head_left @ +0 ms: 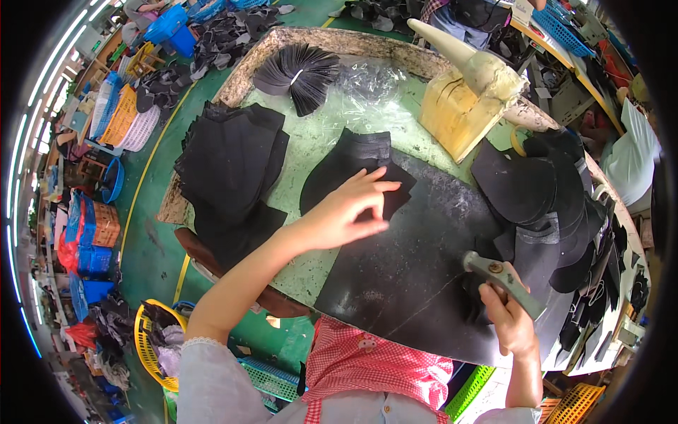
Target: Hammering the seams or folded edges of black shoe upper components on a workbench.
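My right hand (510,321) is wrapped round a hammer (503,277) with a metal head, held over the right side of a dark flat work board (402,261). Over the middle of the table is my left hand (349,208), its fingers and thumb apart and nothing between them. Beneath its fingers lies a black cut piece (326,178) with a textured strip along its top, partly on the board. Whether the fingertips touch this piece I cannot tell. To the left sits a stack of black cut pieces (229,159); more overlapping black pieces (519,185) lie at the right.
A fanned bundle of black strips (307,74) and clear plastic film (371,81) lie at the table's far side. A yellowish block (452,116) with a pale horn-shaped form (470,60) stands far right. A yellow basket (146,350) is on the floor at left.
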Demonstrator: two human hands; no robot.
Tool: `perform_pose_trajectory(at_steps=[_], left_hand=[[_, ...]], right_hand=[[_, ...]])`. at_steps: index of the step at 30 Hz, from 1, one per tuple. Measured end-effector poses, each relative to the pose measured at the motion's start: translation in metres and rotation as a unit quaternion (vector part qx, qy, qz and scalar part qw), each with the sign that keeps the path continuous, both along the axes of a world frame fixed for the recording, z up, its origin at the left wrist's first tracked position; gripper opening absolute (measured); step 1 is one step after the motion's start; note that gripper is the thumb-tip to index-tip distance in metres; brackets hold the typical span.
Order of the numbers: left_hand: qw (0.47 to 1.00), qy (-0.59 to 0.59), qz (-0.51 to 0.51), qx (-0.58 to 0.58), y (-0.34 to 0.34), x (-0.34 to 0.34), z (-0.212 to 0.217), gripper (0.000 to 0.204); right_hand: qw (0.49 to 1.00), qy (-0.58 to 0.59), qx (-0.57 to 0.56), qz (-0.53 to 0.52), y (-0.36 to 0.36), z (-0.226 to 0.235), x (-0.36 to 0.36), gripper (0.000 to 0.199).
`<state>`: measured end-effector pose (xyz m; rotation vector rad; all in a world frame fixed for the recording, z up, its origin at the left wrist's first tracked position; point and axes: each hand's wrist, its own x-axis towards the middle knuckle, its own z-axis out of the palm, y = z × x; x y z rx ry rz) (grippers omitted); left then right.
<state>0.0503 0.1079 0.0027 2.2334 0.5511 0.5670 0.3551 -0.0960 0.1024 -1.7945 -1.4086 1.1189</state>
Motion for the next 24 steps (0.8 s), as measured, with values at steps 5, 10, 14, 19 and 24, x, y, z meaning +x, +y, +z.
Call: perform_pose_trajectory(at_steps=[5,10,14,19,24], left_hand=[[0.948,-0.272,0.08,-0.143,-0.02,-0.007,0.048,0.017],[0.989,0.083,-0.107,0.055,-0.146,-0.004,0.031,0.02],[0.993,0.055,-0.102,-0.016,-0.177,-0.009,0.025,0.027],[0.99,-0.054,0.028,0.131,-0.127,0.003,0.023,0.028],[0.987,0.061,0.07,0.132,-0.125,0.009,0.003,0.049]], right_hand=[[1.0,-0.002,0.017,0.002,-0.006,0.003,0.001,0.008],[0.999,-0.031,0.007,0.017,-0.012,0.011,-0.005,0.013],[0.982,-0.023,0.025,0.185,-0.004,0.011,-0.025,0.02],[0.976,-0.051,0.02,0.213,-0.009,-0.021,-0.039,0.019],[0.965,-0.074,-0.038,0.249,-0.018,-0.022,-0.048,0.03]])
